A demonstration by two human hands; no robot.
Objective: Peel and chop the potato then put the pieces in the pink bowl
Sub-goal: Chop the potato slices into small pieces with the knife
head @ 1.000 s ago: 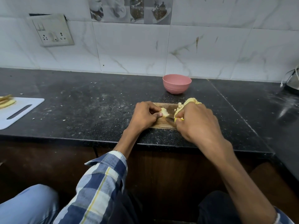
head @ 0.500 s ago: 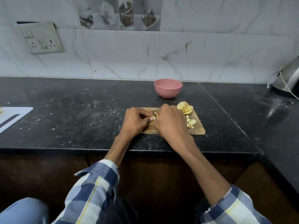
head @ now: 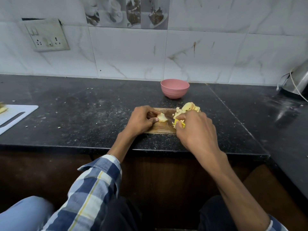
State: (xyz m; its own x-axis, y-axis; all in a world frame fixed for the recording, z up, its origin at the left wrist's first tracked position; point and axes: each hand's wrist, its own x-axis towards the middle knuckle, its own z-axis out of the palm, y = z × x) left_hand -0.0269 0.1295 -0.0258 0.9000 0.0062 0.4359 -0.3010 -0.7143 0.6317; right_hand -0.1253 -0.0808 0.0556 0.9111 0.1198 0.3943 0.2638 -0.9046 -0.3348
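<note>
1. Wooden chopping board [head: 160, 129] lies on black speckled worktop [head: 83, 117], near its front edge; landmark for all below.
2. Left hand [head: 141, 120] rests on board's left end, fingers curled, thumb & fingertips pinching a small pale potato piece [head: 162, 117] down on the wood.
3. Right hand [head: 195, 127] covers board's right part, fingers curled round a knife w/ yellow handle [head: 180, 123]; only a bit of handle & a dark strip of blade show, blade lying just right of the pinched piece.
4. Chopped potato bits [head: 177, 113] are heaped on board's right side, partly hidden by right hand.
5. Stack of potato slices [head: 190, 107] sits at board's far right corner, touching the chopped heap.
6. Pink bowl [head: 175, 88] stands on worktop behind the board, apart from it, upright; inside can't be seen.
7. White cutting board [head: 15, 116] w/ handle slot lies far left of wooden board, at frame edge; some yellowish bits [head: 3, 109] on its far corner, too cut off to ID.
8. Steel vessel w/ cord [head: 298, 80] sits far right & behind the board, by the wall.
9. Switch/socket plate [head: 45, 35] on marble-look wall tiles, up & left of board.
10. Plaid sleeve [head: 93, 189] on left forearm, nearer camera than the board.
</note>
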